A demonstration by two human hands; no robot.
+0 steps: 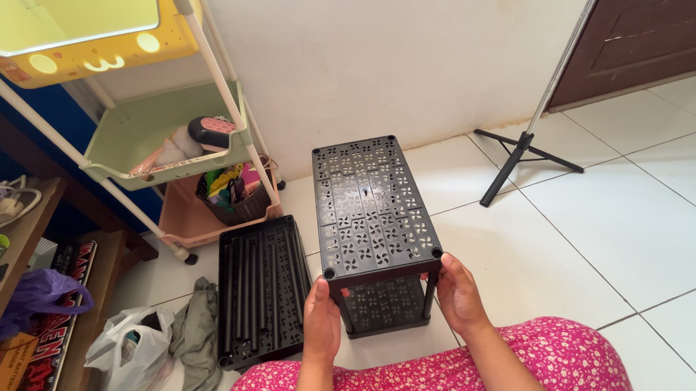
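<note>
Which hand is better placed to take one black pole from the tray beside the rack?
Probably the left hand: it grips the rack corner right next to the tray of poles. The right hand holds the far corner.

A single head-worn camera looks steeply down and forward over the seated person's lap onto a black shelf rack (375, 218) standing on the tiled floor (639, 222). The rack sits close, near the centre of the view. Beyond the rack rises a white wall (389, 53); left of it a trolley (166, 141), right a tripod (527, 145).
</note>
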